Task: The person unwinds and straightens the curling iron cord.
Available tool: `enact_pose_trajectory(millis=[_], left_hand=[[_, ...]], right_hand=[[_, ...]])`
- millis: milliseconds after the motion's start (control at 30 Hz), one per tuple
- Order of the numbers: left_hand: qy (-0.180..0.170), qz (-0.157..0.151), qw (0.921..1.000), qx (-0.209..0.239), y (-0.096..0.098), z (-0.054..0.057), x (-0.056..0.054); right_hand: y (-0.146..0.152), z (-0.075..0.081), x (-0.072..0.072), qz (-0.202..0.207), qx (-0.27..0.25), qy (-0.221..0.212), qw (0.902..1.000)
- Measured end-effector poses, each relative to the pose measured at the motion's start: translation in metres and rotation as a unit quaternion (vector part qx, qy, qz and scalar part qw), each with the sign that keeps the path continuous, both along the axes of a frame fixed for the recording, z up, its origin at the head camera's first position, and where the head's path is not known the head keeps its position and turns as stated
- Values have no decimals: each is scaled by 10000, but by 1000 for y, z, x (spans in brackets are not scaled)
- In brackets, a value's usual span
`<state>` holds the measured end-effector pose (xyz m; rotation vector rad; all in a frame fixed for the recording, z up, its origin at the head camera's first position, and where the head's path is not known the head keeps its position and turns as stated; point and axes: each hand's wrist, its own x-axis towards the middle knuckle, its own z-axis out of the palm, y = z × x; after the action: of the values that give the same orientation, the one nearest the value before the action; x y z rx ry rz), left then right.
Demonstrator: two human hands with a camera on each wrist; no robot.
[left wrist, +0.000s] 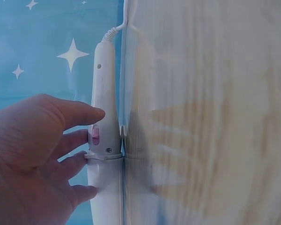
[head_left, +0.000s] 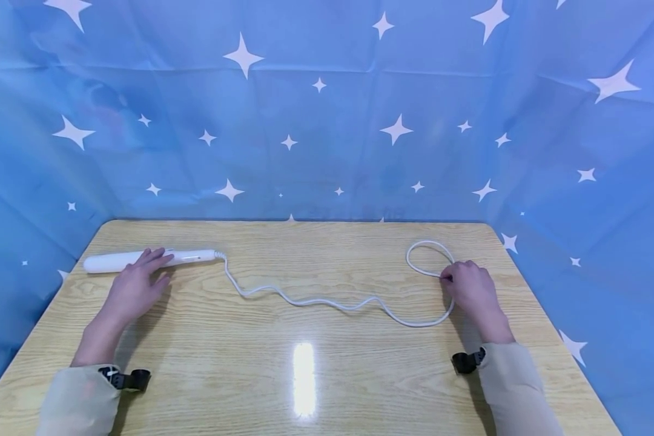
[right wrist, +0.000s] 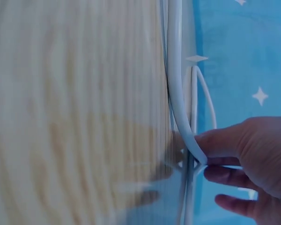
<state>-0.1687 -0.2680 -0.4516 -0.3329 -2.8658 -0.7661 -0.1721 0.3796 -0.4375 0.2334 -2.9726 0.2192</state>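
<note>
A white hair straightener lies along the far left of the table, its rounded end to the left. My left hand is over its middle, fingers fairly straight and resting at its upper side. The left wrist view shows the left hand beside the straightener body, close to a pink switch. From its right end a white power cord runs in waves to the right and curls into a loop. My right hand pinches the cord between thumb and fingers near that loop. Any plug is hidden.
The wood-grain table has its back edge against a blue curtain with white stars, which also hangs at both sides. A bright light reflection lies on the table's middle. Black wrist straps with cameras sit at both cuffs.
</note>
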Motion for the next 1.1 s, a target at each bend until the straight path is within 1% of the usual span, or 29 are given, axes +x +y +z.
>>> enact_pose_trajectory(millis=[100, 433, 567, 733, 833, 900, 1000, 1100], left_hand=[[-43, 12, 10000, 18, 0, 0, 0], [-70, -39, 9999, 61, 0, 1, -1], [-91, -42, 9999, 86, -1, -1, -1], [-101, -29, 9999, 106, -1, -4, 1], [-96, -11, 9999, 111, -2, -4, 2], [-111, -5, 9999, 120, -2, -4, 2], [-118, -7, 9998, 132, -1, -3, 2], [-111, -3, 9999, 132, 0, -2, 0]], right_hand=[[0, -2, -2, -15, -114, -39, 9999], [4, -6, -6, -55, -188, -156, 9997], [11, -9, -7, 94, -454, -177, 9988], [22, -15, -8, 478, -870, -116, 9950], [26, -17, -9, 612, -1112, -27, 9919], [28, -19, -9, 633, -1260, 51, 9900], [31, -22, -10, 561, -1522, 131, 9867], [35, -25, -11, 387, -1887, 0, 9813]])
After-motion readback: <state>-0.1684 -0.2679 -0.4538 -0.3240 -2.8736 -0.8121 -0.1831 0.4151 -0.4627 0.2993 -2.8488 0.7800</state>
